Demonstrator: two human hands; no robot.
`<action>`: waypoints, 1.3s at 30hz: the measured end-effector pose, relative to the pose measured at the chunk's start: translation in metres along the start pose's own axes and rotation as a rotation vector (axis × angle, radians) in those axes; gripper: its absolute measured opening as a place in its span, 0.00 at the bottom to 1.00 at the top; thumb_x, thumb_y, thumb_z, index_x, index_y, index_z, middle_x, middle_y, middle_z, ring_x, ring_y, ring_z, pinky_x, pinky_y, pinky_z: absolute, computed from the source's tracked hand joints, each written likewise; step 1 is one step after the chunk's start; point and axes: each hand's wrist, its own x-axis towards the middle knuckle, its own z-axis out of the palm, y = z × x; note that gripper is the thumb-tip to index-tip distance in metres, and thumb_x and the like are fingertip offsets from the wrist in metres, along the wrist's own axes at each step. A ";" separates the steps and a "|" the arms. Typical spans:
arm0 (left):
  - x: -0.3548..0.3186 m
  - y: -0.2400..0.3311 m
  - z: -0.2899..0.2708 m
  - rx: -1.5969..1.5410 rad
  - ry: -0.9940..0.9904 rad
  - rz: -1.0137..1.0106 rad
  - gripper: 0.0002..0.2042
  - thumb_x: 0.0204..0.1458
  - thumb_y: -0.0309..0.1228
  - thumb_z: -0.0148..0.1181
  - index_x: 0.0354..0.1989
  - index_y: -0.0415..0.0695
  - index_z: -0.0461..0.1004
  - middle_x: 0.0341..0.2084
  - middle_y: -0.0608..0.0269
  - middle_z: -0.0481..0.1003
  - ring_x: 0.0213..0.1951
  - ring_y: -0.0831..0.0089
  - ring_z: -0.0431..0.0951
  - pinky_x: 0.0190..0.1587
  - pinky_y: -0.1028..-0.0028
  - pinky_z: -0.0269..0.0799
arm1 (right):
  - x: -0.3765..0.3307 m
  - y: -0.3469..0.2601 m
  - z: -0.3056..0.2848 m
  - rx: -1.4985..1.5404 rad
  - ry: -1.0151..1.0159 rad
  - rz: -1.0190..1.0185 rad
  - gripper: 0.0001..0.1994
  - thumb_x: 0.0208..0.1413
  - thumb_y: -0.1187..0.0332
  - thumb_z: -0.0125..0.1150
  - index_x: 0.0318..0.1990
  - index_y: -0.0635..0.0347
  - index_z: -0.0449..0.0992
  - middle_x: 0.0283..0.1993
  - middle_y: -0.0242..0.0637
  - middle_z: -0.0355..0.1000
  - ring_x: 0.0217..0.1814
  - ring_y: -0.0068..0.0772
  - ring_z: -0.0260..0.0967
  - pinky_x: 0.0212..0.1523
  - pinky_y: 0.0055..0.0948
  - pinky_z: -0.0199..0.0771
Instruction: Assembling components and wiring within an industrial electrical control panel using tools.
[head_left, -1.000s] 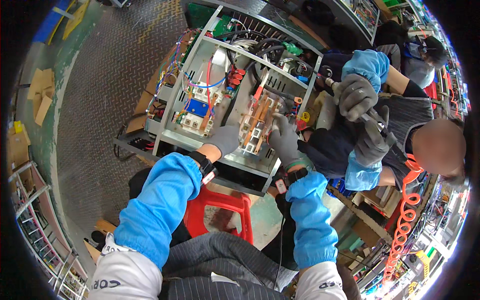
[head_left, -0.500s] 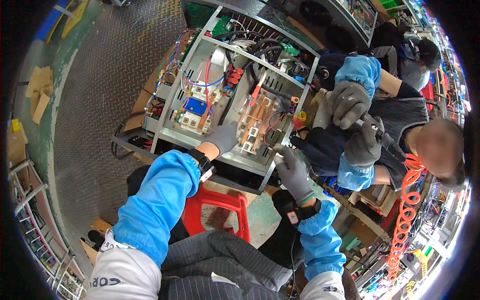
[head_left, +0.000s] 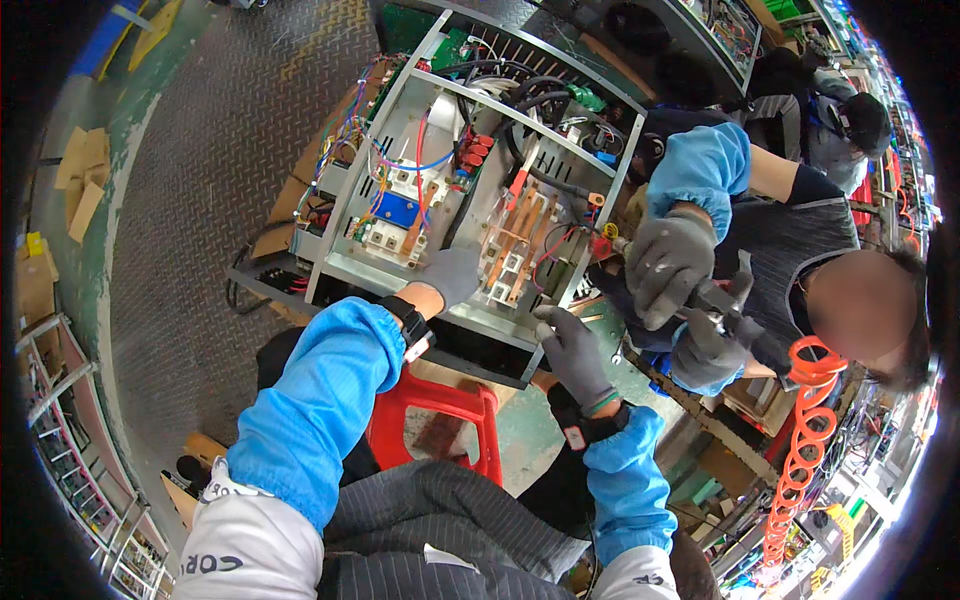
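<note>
An open metal equipment chassis (head_left: 345, 262) stands in front of me, full of wiring, copper bars (head_left: 520, 232) and a blue block (head_left: 399, 209). My left hand (head_left: 452, 277), in a grey glove, lies over its near wall with the fingers stretched inward, beside the copper bars. By the near right corner my right hand (head_left: 580, 358), gloved too, has its fingers curled together at the chassis edge; anything between the fingertips is too small to make out. To the right, a co-worker's gloved hands (head_left: 672, 265) hold a dark hand tool (head_left: 715, 300).
Below the chassis is a red plastic stool (head_left: 487, 430). An orange coiled hose (head_left: 795, 480) hangs by the co-worker. Cluttered shelving (head_left: 740, 470) runs along the right. Patterned metal floor (head_left: 200, 250) spreads on the left, with cardboard (head_left: 85, 180) beyond it.
My right hand has shifted slightly left and down, at the chassis corner. My left hand stays almost where it was. The co-worker's hands have moved down and left with the tool.
</note>
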 end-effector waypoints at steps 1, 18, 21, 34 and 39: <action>0.000 0.000 0.001 -0.007 -0.006 0.001 0.13 0.51 0.29 0.53 0.43 0.37 0.71 0.34 0.41 0.77 0.40 0.44 0.78 0.44 0.54 0.72 | -0.005 -0.006 -0.007 0.005 -0.033 0.020 0.12 0.56 0.69 0.57 0.48 0.58 0.73 0.42 0.47 0.74 0.46 0.52 0.73 0.45 0.41 0.72; -0.004 0.004 -0.008 -0.011 0.026 0.037 0.15 0.50 0.24 0.49 0.47 0.36 0.67 0.33 0.41 0.78 0.38 0.45 0.79 0.40 0.53 0.73 | -0.166 -0.009 -0.082 -0.583 0.022 -0.081 0.08 0.51 0.68 0.58 0.39 0.57 0.75 0.45 0.38 0.74 0.52 0.47 0.68 0.56 0.42 0.63; -0.003 0.002 -0.005 0.008 0.018 0.056 0.16 0.49 0.23 0.51 0.48 0.36 0.67 0.32 0.41 0.78 0.38 0.45 0.79 0.40 0.53 0.73 | -0.170 0.003 -0.078 -0.540 0.088 -0.067 0.07 0.51 0.70 0.58 0.38 0.57 0.75 0.43 0.38 0.75 0.50 0.48 0.69 0.55 0.43 0.63; 0.008 0.003 0.012 0.074 0.081 0.084 0.14 0.51 0.30 0.53 0.44 0.37 0.74 0.33 0.44 0.79 0.37 0.50 0.81 0.39 0.54 0.75 | -0.176 0.010 -0.073 -0.567 0.127 -0.061 0.06 0.55 0.66 0.55 0.34 0.58 0.75 0.40 0.37 0.76 0.49 0.45 0.71 0.53 0.41 0.64; 0.014 -0.005 0.025 0.032 0.175 0.035 0.16 0.53 0.42 0.52 0.36 0.43 0.80 0.31 0.51 0.81 0.35 0.52 0.82 0.35 0.51 0.74 | -0.173 0.008 -0.068 -0.553 0.144 -0.114 0.05 0.53 0.70 0.54 0.32 0.60 0.74 0.38 0.40 0.76 0.45 0.46 0.72 0.51 0.41 0.66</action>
